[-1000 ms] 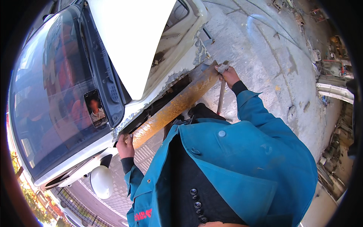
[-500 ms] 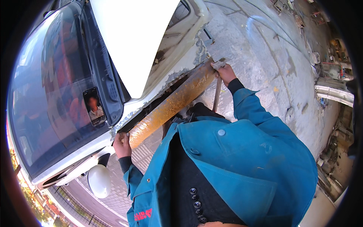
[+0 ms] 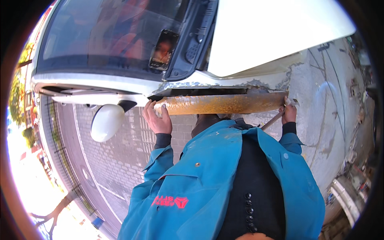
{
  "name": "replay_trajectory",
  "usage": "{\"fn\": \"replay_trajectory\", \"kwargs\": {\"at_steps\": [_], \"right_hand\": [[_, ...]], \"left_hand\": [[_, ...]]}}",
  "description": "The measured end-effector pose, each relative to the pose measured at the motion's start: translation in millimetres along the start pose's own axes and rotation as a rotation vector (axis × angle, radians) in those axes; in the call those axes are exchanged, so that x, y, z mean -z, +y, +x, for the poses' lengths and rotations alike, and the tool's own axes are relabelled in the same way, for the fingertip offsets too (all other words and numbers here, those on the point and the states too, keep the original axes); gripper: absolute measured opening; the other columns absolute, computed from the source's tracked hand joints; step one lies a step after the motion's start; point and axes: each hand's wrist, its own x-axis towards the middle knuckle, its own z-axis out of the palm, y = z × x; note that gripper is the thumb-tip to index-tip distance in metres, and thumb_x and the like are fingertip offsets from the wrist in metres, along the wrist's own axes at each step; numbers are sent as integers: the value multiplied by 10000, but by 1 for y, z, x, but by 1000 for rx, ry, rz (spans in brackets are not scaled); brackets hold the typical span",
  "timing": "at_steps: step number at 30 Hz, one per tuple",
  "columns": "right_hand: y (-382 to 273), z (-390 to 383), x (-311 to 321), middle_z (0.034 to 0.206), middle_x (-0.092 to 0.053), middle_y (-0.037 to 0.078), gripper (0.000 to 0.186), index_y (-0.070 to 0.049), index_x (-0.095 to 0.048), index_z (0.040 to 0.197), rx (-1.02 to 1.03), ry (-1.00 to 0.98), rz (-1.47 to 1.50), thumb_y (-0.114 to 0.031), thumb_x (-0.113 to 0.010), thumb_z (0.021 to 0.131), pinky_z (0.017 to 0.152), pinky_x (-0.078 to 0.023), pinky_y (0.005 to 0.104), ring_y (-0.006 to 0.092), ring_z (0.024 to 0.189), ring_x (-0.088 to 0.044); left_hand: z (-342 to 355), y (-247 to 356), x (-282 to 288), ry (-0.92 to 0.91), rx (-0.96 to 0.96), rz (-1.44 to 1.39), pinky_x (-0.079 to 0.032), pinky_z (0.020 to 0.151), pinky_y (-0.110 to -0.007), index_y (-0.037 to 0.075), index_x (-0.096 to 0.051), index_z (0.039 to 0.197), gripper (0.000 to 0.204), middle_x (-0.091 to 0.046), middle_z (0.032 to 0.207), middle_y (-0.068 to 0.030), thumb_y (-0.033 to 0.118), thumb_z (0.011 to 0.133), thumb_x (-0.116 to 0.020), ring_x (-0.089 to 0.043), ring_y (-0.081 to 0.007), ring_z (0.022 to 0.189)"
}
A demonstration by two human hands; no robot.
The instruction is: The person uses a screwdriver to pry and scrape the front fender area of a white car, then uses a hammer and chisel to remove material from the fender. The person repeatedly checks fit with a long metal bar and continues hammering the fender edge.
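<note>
A long curved metal panel (image 3: 224, 104), rusty yellow-brown, lies along the opening in the side of a white vehicle (image 3: 132, 83). At its left end is my left hand (image 3: 159, 120), fingers apart, the thumb against the panel and the fingertips by the bodywork. My right hand (image 3: 289, 115) is closed around the handle (image 3: 272, 121) of what looks like a hammer, its pale head (image 3: 294, 103) above the fist. That hand's fingers also meet the panel's right end. A dark gap (image 3: 216, 91) with a ragged, scraped edge shows behind the panel.
The white hood (image 3: 272, 36) stands raised over the front. A phone (image 3: 164, 50) rests at the windshield's base (image 3: 100, 40). A white side mirror (image 3: 107, 123) sticks out left of my left hand. Paving (image 3: 120, 156) lies below; metal parts (image 3: 346, 196) are at the far right.
My view has swung round, so the panel now runs almost level across it. My left hand's fingers have spread from their pinch on the panel's end. The right hand still grips the tool.
</note>
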Motion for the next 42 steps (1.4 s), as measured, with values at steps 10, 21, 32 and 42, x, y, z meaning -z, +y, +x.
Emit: {"fn": "replay_trajectory", "kwargs": {"at_steps": [10,21,32,42], "right_hand": [[-10,-3,-4,840,-563,5,295,-81,-610,1142,-48,-35,-13,-307,-749,1012,573,-453,317,112,596,-484],[-8,-5,4,791,-522,9,259,-84,-612,1089,-45,-76,14,-301,-737,1023,581,-435,336,126,596,-470],[-2,0,19,870,-549,13,275,-85,-612,1100,-86,-69,40,-348,-676,1055,633,-450,327,127,668,-485],[16,6,47,916,-585,4,273,-102,-629,1117,-149,-89,118,-363,-673,1049,661,-454,327,120,681,-500]], "left_hand": [[-41,-65,-61,14,703,-607,-523,885,-347,-57,-636,1181,451,-713,1088,-138,375,1056,-664,-661,-202,977],[-32,-66,-42,-138,656,-321,-552,812,-401,-45,-727,1057,534,-769,948,-181,484,993,-705,-740,-290,893],[-42,-60,-45,-107,685,-363,-556,807,-390,-56,-701,1068,569,-753,943,-173,503,967,-738,-725,-259,870],[-38,-45,-46,-191,675,-311,-556,791,-390,-75,-671,1117,638,-735,916,-182,527,930,-768,-718,-273,848]]}}
